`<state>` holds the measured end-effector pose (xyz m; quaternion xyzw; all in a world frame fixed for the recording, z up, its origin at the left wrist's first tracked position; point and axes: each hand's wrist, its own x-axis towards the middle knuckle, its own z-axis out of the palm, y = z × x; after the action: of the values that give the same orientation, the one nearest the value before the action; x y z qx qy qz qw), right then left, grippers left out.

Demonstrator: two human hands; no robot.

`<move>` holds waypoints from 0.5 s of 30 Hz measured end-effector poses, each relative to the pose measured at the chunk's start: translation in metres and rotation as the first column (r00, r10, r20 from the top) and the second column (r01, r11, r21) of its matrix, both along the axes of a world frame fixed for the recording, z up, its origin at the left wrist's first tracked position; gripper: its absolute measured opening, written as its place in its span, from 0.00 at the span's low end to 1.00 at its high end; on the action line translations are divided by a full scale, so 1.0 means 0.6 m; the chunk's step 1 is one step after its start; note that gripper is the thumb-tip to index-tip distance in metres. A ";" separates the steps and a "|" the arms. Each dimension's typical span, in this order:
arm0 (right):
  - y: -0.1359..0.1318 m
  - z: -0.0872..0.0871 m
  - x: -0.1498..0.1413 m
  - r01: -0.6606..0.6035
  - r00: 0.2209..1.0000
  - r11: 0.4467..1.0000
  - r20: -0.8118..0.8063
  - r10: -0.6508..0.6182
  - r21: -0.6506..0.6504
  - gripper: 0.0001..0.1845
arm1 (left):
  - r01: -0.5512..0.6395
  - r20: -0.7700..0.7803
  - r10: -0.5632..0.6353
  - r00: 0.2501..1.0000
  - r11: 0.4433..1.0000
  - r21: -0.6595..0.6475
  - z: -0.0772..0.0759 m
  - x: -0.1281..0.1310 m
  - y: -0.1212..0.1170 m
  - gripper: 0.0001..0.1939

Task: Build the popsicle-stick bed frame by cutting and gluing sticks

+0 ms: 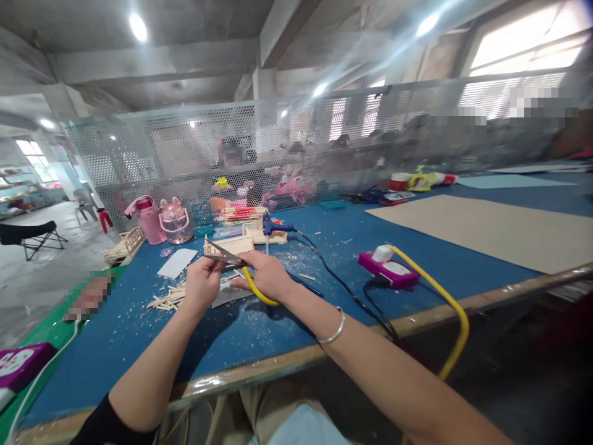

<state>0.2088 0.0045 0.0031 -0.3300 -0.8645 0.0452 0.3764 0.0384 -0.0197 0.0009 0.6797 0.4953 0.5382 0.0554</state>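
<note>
My right hand (266, 278) is closed around the yellow handles of a pair of scissors (252, 283), their blades parted and pointing left. Right beside the blades, my left hand (204, 281) is pinched together; what its fingers hold is too small to make out. Beneath both hands lie a heap of thin wooden sticks (169, 296) and a dark grey flat piece (227, 295). Just beyond the blades stands a small frame built of wooden sticks (231, 245). A blue glue gun (275, 227) rests on the wooden pieces behind my right hand.
A purple power strip (389, 270) with a yellow cable (445, 293) lies to the right. Large brown cardboard (486, 228) covers the far right. Pink bottles (151, 221) and a white card (176, 263) are left. A perforated metal screen (162, 148) stands behind the blue table (259, 346).
</note>
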 end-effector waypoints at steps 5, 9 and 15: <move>0.003 -0.003 0.001 -0.030 0.999 0.999 -0.011 0.030 -0.040 0.23 | 0.011 0.057 -0.008 0.998 0.999 -0.051 0.003 0.003 0.002 0.10; 0.013 -0.008 -0.003 -0.007 0.997 0.995 -0.083 -0.002 -0.101 0.24 | 0.252 0.432 -0.139 0.891 0.943 -0.216 0.005 0.014 0.010 0.13; 0.031 0.015 0.032 0.202 0.908 0.963 -0.334 -0.253 -0.180 0.22 | 0.506 0.743 -0.235 0.626 0.848 -0.159 0.009 0.016 0.012 0.25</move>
<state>0.2277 0.0229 0.0123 -0.4410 -0.7328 0.1207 0.5040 0.0483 -0.0124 0.0065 0.4911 0.3709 0.6319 0.4711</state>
